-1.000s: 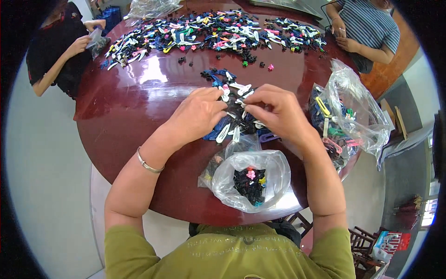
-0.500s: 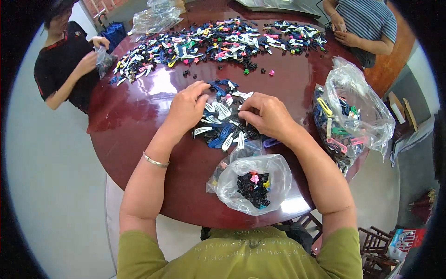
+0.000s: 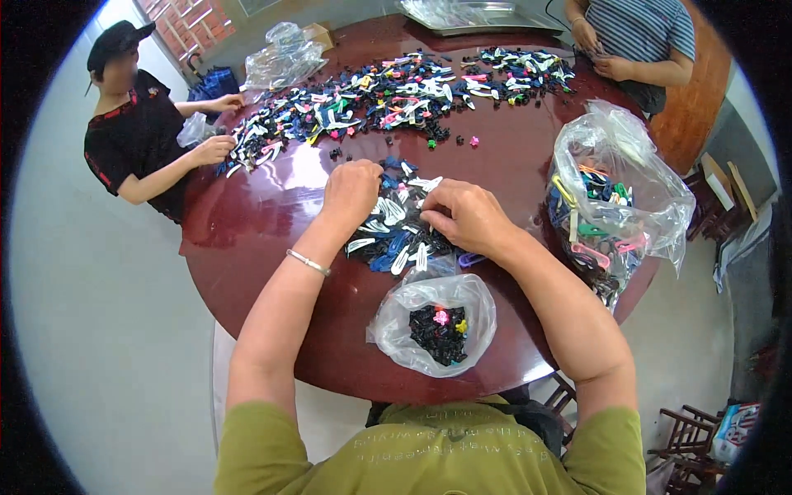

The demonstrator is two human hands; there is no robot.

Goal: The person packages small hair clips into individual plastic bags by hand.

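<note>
A small pile of snap hair clips (image 3: 394, 216), white, navy and black, lies on the table between my two hands. At its far left edge, my left hand (image 3: 353, 194) has its fingers curled down, the tips partly hidden. On the pile's right side, my right hand (image 3: 472, 216) has thumb and fingertips pressed together; anything between them is too small to make out. Closer to me stands an open clear plastic bag (image 3: 388, 334) holding small black claw clips (image 3: 436, 345), with a pink and a yellow one on top. A purple clip (image 3: 470, 260) lies just below my right hand.
A long heap of mixed hair clips (image 3: 355, 97) spreads across the far side of the dark red table (image 3: 272, 305). At right sits a large clear bag (image 3: 615, 219) of coloured clips. One person (image 3: 136, 132) reaches to the heap at far left; another (image 3: 635, 45) is at far right.
My left hand has turned, its thumb now out of sight, and stays by the pile's far left. My right hand stays pinched over the pile. The person at left has brought both hands to the heap.
</note>
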